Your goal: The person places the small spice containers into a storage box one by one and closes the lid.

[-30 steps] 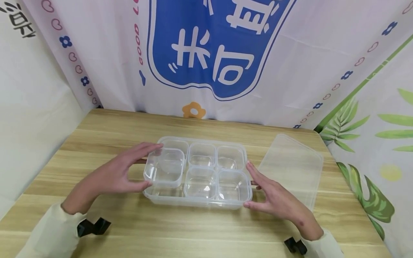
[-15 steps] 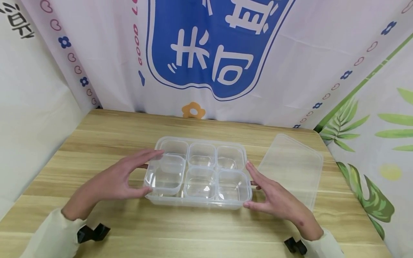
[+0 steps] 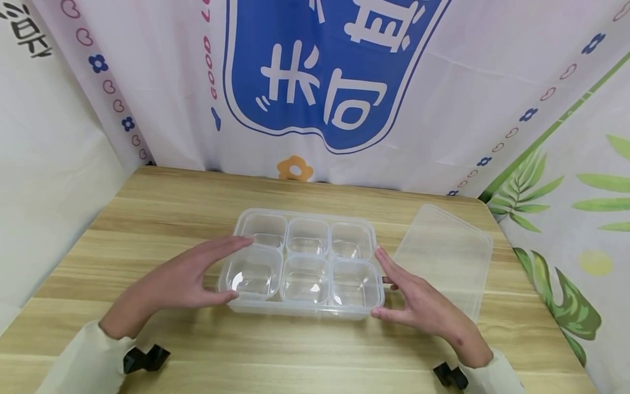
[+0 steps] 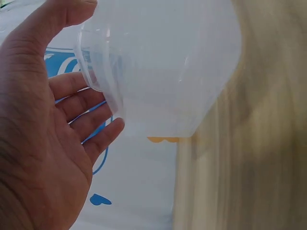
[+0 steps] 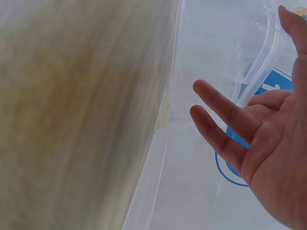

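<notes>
A clear plastic storage box (image 3: 300,308) sits on the table in the head view, with several small square containers (image 3: 308,279) inside. My left hand (image 3: 172,282) holds one small clear container (image 3: 253,273) at the box's front left, thumb at the front and fingers at the back of its rim. In the left wrist view its rim (image 4: 98,57) lies between thumb and fingers. At the box's right end, my right hand (image 3: 423,303) touches the side with thumb and forefinger spread. Its other fingers (image 5: 218,134) are extended in the right wrist view.
A flat translucent lid (image 3: 448,257) lies on the wooden table (image 3: 295,355) to the right of the box, partly behind my right hand. A printed cloth (image 3: 172,82) hangs along the table's back edge. Black clips sit at both sleeves.
The left hand has lowered the small container into the front left space of the box, moving slightly towards me. The right hand and the box have stayed put.
</notes>
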The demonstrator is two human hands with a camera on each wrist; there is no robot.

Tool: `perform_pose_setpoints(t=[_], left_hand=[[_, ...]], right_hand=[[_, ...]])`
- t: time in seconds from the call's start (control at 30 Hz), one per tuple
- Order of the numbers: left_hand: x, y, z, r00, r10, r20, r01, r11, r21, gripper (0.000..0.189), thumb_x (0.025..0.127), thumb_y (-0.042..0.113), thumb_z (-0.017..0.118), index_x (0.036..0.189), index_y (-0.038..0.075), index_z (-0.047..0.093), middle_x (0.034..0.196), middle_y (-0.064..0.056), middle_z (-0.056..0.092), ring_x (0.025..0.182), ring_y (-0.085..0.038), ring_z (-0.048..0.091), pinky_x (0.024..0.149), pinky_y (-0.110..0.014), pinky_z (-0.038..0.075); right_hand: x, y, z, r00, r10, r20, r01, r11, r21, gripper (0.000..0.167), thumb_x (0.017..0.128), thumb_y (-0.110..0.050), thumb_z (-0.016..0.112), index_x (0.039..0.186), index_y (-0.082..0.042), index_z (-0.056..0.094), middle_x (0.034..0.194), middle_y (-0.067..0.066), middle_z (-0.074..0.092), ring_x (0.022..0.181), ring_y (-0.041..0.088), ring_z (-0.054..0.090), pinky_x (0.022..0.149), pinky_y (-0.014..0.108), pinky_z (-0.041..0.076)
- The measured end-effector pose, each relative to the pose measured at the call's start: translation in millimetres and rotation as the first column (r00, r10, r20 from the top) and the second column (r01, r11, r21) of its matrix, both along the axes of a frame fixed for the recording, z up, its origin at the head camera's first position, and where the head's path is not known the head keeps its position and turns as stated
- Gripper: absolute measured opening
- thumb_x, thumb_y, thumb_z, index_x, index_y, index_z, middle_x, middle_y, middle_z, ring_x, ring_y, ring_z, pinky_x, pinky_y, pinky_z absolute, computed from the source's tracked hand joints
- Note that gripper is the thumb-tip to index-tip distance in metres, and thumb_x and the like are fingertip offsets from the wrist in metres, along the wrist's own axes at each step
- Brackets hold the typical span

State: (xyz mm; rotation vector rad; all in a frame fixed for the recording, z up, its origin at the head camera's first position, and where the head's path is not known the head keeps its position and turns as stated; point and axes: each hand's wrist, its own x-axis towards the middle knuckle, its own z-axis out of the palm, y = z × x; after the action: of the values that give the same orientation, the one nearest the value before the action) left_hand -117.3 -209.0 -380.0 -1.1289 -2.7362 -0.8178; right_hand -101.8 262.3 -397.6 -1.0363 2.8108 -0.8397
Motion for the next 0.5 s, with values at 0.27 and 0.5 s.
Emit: perform_pose_setpoints(t=[0.27, 0.5], left_hand=[[-1.4, -0.6, -6.5, 1.0, -0.003, 0.004, 0.003, 1.0, 0.004, 0.089, 0.084, 0.044, 0.085, 0.158, 0.018, 0.043, 0.155, -0.01, 0.048, 0.139, -0.039, 0.045, 0.108, -0.064, 0.039], [-1.7, -4.4, -6.4, 0.991, 0.02, 0.129, -0.023, 1.0, 0.019, 0.087, 0.086, 0.052, 0.081, 0.158, 0.021, 0.044, 0.158, -0.01, 0.045, 0.143, -0.037, 0.041, 0.11, -0.062, 0.038]], right_hand=[[0.2, 0.5, -1.0, 1.0, 0.002, -0.005, -0.002, 1.0, -0.003, 0.107, 0.09, -0.044, 0.08, 0.166, -0.009, 0.014, 0.166, 0.022, 0.019, 0.117, 0.024, 0.065, 0.103, 0.052, 0.048], [-0.5, 0.4, -0.5, 1.0, -0.007, -0.006, 0.007, 1.0, 0.012, 0.108, 0.089, -0.047, 0.08, 0.166, -0.011, 0.014, 0.167, 0.017, 0.018, 0.126, 0.029, 0.06, 0.107, 0.052, 0.044]])
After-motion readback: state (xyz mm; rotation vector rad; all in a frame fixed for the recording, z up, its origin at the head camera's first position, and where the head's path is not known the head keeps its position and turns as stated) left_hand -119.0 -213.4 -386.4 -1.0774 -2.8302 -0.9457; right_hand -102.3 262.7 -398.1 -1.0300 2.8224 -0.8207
